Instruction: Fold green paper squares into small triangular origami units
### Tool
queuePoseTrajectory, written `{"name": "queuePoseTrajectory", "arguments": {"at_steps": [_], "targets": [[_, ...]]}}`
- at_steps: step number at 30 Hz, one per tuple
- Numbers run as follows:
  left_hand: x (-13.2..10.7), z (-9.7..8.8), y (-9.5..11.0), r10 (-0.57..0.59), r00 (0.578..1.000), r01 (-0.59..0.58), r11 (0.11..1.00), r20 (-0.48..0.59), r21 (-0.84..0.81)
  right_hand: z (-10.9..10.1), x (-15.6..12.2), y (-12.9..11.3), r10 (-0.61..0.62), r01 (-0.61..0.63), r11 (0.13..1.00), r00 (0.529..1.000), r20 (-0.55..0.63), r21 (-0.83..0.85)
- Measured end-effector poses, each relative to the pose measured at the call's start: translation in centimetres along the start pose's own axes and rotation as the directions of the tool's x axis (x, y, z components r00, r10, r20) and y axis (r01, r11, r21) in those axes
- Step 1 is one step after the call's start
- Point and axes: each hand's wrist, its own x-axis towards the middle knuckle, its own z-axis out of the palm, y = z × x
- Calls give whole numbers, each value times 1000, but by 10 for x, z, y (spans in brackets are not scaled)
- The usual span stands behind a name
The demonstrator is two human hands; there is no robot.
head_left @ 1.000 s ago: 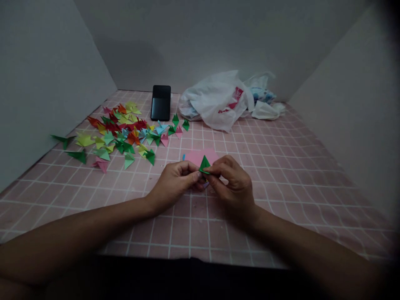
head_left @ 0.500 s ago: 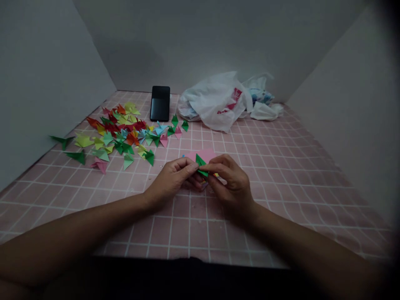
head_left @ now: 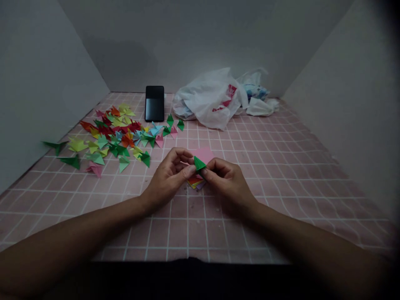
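A small piece of green folded paper (head_left: 199,163) is held up between my two hands. My left hand (head_left: 173,171) pinches its left side between thumb and fingers. On the opposite side, the thumb and forefinger of my right hand (head_left: 227,177) grip the lower right corner. Just beneath lies a stack of coloured paper sheets (head_left: 203,154), pink on top, with orange, yellow and purple edges showing at the front. My hands hide part of that stack.
Many folded paper cranes (head_left: 125,129) in several colours spread over the left of the pink checked tablecloth (head_left: 275,183). A black phone (head_left: 154,104) stands upright at the back. White plastic bags (head_left: 206,98) lie crumpled beside it, near the back wall.
The green paper has turned in my fingers and now shows a broader triangular face. My right forefinger has drawn back from across it. The whole view has shifted slightly.
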Motion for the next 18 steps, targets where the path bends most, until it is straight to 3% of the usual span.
{"name": "queuePoseTrajectory", "arguments": {"at_steps": [3, 7, 13, 18], "targets": [[-1, 0, 2, 151, 987, -158, 969, 52, 189, 1, 0, 0, -44, 42, 996, 999, -31, -80], [-3, 0, 4, 281, 954, -298, 870, 102, 394, 1, -2, -1, -112, 112, 966, 994, 16, -233], [-5, -2, 3, 314, 936, -351, 820, 156, 452, 1, -3, 0, -162, 155, 940, 987, 3, -305], [-4, -3, 1, 416, 899, -413, 707, 134, 575, 3, -3, 0, -194, 209, 922, 978, 79, -325]]}}
